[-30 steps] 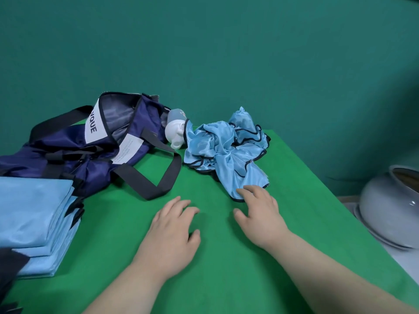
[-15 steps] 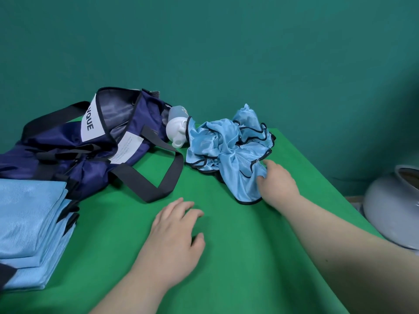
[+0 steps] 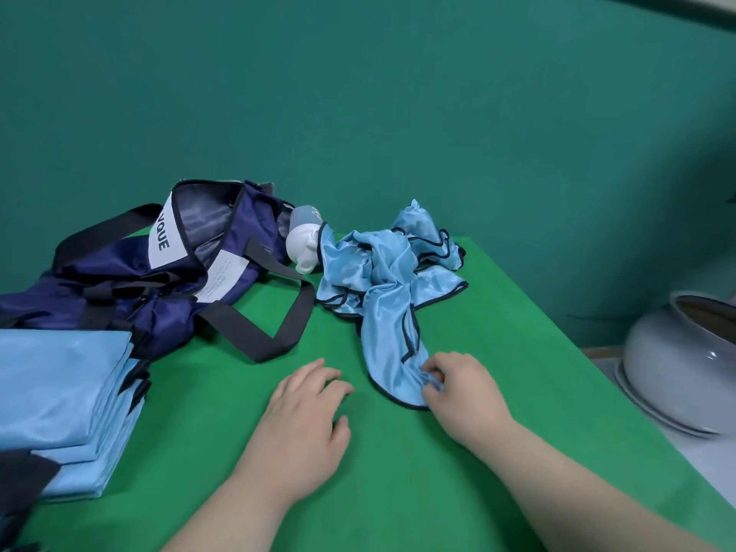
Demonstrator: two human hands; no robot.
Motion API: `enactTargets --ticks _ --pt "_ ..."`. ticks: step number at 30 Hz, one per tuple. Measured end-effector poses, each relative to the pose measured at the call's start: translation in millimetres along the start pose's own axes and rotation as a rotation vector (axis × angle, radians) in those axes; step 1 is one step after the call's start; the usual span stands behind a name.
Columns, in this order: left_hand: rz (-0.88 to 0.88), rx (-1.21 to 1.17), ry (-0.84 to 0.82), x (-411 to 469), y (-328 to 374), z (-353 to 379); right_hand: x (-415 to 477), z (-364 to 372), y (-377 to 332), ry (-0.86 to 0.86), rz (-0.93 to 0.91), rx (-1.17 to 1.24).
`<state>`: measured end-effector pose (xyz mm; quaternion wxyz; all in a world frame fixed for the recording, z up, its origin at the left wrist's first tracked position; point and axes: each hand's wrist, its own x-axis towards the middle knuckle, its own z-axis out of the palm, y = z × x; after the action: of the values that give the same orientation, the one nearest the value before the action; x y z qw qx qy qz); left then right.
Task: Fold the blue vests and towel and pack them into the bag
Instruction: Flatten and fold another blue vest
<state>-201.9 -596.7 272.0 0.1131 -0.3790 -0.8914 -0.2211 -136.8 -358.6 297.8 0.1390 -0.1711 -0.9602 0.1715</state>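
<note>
A crumpled light-blue vest (image 3: 388, 280) with dark trim lies at the back of the green table (image 3: 398, 472), one end stretched toward me. My right hand (image 3: 458, 388) pinches that near end, fingers curled into the cloth. My left hand (image 3: 306, 420) rests flat on the table, fingers relaxed, holding nothing. A navy bag (image 3: 131, 272) with black straps lies open at the back left. A stack of folded light-blue cloths (image 3: 59, 404) sits at the left edge.
A white and grey bottle (image 3: 303, 245) lies between the bag and the vest. A large grey ceramic pot (image 3: 685, 364) stands off the table's right edge. One black bag strap (image 3: 278, 316) loops onto the table.
My right hand reached to the vest, took hold of its edge and pulled it toward me, stretching the cloth out. My left hand has stayed on the table.
</note>
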Motion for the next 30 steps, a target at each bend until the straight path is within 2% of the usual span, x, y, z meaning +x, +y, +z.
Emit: enactTargets --ticks 8,16,20,30 --pt "0.023 -0.004 -0.020 -30.4 15.2 -10.3 -85.3 -4.1 -9.0 -0.013 -0.153 0.037" --pt "-0.014 -0.015 -0.034 -80.1 36.9 -28.8 -135.6 -18.9 -15.2 0.061 -0.028 0.165" --pt "-0.076 -0.023 -0.051 -104.5 49.3 -41.4 -165.6 -29.0 -18.6 0.034 0.051 0.228" --pt "-0.085 -0.136 -0.113 -170.6 75.7 -68.1 -245.9 -44.3 -49.2 -0.053 -0.005 0.322"
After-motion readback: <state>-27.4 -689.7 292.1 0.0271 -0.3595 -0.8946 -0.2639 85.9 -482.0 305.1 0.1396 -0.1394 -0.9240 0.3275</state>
